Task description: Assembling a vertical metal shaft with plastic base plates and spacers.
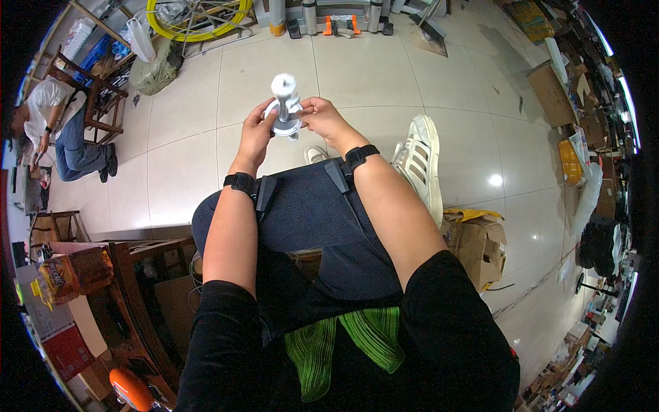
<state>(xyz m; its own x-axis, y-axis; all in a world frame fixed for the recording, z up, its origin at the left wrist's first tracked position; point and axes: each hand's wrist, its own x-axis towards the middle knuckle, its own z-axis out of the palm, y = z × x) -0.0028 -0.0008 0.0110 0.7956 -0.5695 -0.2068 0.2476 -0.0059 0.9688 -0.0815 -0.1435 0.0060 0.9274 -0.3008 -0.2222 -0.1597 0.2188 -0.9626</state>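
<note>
Out in front of my crossed legs I hold a white and grey fitting with a round flange, an upright stem and a white round top (284, 86). My left hand (257, 132) grips the flange's left edge, thumb on top and fingers curled beneath. On the opposite side my right hand (324, 120) pinches the rim between thumb and fingers. A short grey piece sticks out below the disc. The white top is blurred, so its exact kind is unclear. Each wrist wears a black strap with a small black device.
A cardboard box (480, 250) stands right of my knee. At left are a wooden table (130, 302), an oil bottle (75, 275) and a seated person (65, 123). A yellow hose coil (154, 24) and a dustpan (429, 38) lie on the far floor.
</note>
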